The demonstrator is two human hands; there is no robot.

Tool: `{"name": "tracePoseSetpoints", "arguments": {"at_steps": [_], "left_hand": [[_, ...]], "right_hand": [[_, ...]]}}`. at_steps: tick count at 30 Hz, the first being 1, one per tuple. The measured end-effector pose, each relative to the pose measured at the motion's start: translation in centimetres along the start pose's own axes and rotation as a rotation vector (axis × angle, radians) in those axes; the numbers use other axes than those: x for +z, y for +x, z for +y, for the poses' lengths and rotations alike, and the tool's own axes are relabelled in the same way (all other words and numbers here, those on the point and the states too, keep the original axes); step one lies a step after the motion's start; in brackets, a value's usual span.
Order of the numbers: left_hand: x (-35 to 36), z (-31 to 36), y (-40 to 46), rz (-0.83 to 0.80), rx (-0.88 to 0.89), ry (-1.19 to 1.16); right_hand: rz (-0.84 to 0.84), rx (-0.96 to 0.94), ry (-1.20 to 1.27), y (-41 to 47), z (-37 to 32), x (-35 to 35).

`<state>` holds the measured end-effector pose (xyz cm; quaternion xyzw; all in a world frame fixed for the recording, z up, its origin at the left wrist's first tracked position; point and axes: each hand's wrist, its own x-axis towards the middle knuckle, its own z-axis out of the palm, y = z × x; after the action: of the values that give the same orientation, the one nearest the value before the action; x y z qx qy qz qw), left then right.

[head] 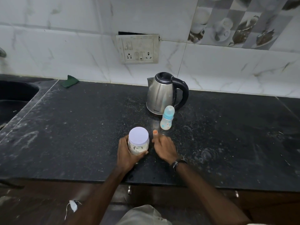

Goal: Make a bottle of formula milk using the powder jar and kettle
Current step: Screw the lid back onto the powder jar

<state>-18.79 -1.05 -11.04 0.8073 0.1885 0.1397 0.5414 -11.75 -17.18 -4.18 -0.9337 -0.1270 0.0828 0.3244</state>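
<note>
Currently my left hand grips the powder jar, fingers curled round its far-left side and thumb wrapped across its near side. Jar stands upright on the black speckled table, near the front edge, roughly centre. Its pale lilac lid is on; clear wall shows whitish powder inside.

My right hand rests just right of the jar, not touching it. It holds nothing; thumb points away from me, the other fingers are loosely bent toward the table. A dark band sits on that wrist.

Baby bottle: upright, clear body, light blue collar, translucent cap on. Position: farther back and slightly right of my right hand, apart from it. Contents cannot be judged.

Electric kettle: stainless steel, black lid closed, black handle facing right, spout to the left. It stands just behind the bottle, which overlaps its lower right part in view; contact between them cannot be told.

Other: green cloth at the far edge against the tiled wall, left of centre. Dark sink at far left. Switch and socket plate on the wall above the kettle.
</note>
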Motion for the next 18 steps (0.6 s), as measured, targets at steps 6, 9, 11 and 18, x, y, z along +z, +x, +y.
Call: {"name": "tracePoseSetpoints", "arguments": {"at_steps": [6, 9, 11, 18], "left_hand": [[0.4, 0.9, 1.9, -0.007, 0.064, 0.103], [1.1, 1.9, 3.7, -0.018, 0.055, 0.143], [1.6, 2.5, 4.9, -0.031, 0.047, 0.163], [3.0, 4.3, 7.9, -0.029, 0.062, 0.178]], "right_hand": [[-0.073, 0.072, -0.043, -0.8, 3.0, 1.6], [-0.067, 0.046, -0.099, -0.6, 3.4, 1.8], [-0.058, 0.01, -0.17, -0.5, 3.7, 2.0], [0.011, -0.064, -0.272, 0.0, 4.5, 2.8]]}}
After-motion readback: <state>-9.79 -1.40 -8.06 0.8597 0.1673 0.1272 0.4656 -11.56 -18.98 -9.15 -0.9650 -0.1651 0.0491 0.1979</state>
